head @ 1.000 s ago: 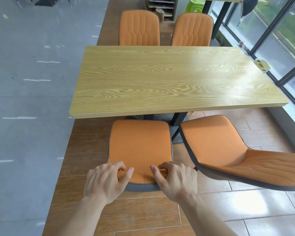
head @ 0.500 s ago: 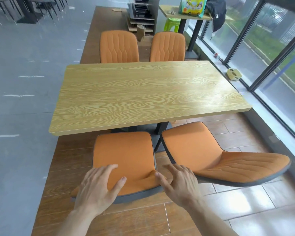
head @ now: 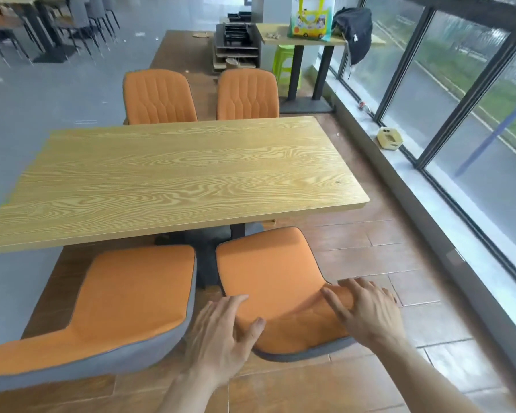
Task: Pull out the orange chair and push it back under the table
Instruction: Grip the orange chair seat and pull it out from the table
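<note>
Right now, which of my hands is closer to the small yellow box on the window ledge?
Right. Your right hand rests on the window-side edge of the orange chair, the side toward the yellow box. Your left hand is on the chair's other edge, farther from it.

Tight between seats, open on the window side.

Barely a gap between the near left chair (head: 116,311) and the orange chair (head: 274,281), with the left hand (head: 221,332) filling its near end. Ahead, hemmed by the table (head: 173,180) edge and black pedestal (head: 209,251). To the right, past the right hand (head: 367,308), bare tiled floor (head: 399,257) up to the window sill (head: 447,216).
</note>
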A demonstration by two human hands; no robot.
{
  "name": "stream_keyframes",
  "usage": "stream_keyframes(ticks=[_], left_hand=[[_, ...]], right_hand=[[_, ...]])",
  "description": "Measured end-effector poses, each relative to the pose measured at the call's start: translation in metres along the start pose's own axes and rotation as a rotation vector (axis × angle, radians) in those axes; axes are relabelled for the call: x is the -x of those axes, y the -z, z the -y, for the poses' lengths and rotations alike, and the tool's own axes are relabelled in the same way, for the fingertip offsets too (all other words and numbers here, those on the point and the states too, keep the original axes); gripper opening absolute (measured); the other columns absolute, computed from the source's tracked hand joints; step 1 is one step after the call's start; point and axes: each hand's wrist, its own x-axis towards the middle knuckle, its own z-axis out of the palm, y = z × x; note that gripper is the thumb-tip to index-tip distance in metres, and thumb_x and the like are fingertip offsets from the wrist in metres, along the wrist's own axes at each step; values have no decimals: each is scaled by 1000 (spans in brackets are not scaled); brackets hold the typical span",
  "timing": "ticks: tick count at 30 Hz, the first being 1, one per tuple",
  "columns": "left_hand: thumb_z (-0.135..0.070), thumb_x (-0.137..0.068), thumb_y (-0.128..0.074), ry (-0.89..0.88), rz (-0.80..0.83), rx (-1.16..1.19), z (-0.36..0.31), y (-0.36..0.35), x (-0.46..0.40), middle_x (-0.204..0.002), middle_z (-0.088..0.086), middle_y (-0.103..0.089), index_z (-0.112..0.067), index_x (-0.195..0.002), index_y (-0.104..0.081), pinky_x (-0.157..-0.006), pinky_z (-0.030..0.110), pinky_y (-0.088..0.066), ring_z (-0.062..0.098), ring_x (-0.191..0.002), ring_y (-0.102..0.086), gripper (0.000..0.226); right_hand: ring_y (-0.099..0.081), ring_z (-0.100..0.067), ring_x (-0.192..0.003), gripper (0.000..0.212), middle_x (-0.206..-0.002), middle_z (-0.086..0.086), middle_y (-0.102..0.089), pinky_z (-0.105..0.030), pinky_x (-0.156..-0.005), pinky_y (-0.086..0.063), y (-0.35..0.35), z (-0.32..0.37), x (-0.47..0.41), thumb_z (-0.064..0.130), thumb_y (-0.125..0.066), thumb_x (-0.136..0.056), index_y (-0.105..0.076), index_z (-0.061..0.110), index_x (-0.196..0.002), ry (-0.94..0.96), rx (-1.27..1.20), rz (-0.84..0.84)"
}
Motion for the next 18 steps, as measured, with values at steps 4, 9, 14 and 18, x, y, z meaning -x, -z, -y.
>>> stream_keyframes(ticks=[4,9,14,18], left_hand=[[-90,-82,-12,44,45,7,-68,-61,-17,-144,-24,-45,-45,-147,-35,-117,31,-22,4,-135,-38,82],[-88,-82,-6,137,138,-111,-100,-112,-29,-144,-20,-47,-43,-145,-37,-111,34,-32,9,-132,-43,83],[-86,-82,-7,182,147,-203,-99,-125,-36,-129,-23,-57,-43,-127,-52,-93,36,-41,8,-122,-52,77],[-87,-82,-12,153,156,-203,-94,-124,-37,-124,-20,-61,-41,-122,-54,-92,37,-43,10,-119,-55,75]], right_hand=[[-56,-23,-124,85,-131,3,-66,-40,-108,-38,2,-68,-32,87,-22,-84,-67,30,-127,66,11,103],[-34,-19,-147,97,-150,1,-54,-42,-124,-18,-21,-99,-52,88,-6,-79,-63,33,-135,150,-18,283],[-60,-25,-119,75,-100,4,-71,-41,-104,-38,-37,-101,-58,84,0,-88,-62,44,-74,195,-106,358],[-64,-31,-90,71,-79,3,-64,-36,-70,-36,-39,-99,-52,79,-14,-92,-58,30,-66,152,-89,258]])
